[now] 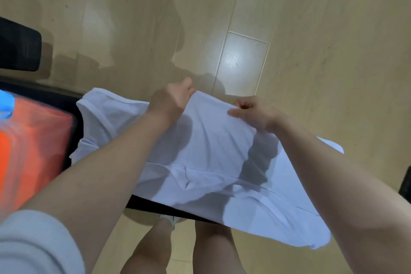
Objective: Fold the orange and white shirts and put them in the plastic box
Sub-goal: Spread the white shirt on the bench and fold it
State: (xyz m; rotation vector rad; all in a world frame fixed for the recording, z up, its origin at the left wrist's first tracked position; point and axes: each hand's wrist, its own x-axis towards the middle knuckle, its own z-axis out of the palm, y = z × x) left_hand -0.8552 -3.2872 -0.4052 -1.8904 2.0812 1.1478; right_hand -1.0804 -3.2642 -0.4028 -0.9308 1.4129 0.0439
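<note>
Hands [171, 100] [255, 112] outstretched, each pinching the white shirt's [211, 151] far edge.

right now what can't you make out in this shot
- Orange shirt, head view: blurred and cut off by the left edge; folded or not is unclear.
- Plastic box: only a blurred blue bit at the left edge; its shape is unreadable.
- Black table: mostly covered by the white shirt and forearms.
- Left hand and right hand: fingertips are tucked into the cloth.

Both hands, left [171, 101] and right [255, 113], pinching the white shirt's [211, 151] far edge.
</note>
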